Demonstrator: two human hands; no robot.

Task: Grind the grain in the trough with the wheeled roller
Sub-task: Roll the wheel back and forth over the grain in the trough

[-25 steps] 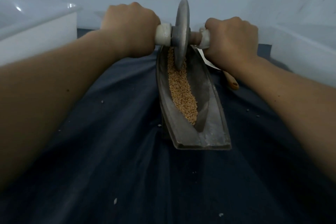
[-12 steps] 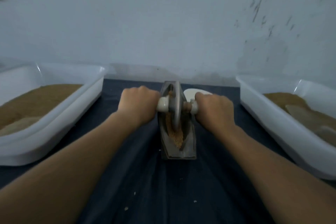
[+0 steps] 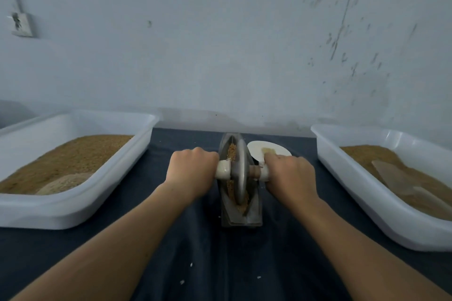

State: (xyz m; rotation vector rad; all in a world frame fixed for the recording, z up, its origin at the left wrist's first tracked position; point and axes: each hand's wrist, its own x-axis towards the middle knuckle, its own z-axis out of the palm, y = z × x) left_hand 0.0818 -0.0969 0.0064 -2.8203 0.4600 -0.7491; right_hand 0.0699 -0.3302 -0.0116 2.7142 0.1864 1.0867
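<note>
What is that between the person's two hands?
In the head view, the wheeled roller spans from left hand to right hand, its disc upright in the trough beside the grain.

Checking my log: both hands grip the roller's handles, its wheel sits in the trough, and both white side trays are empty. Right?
One error: the head view shows the left tray and right tray holding brown grain, not empty. The rest stands.
</note>
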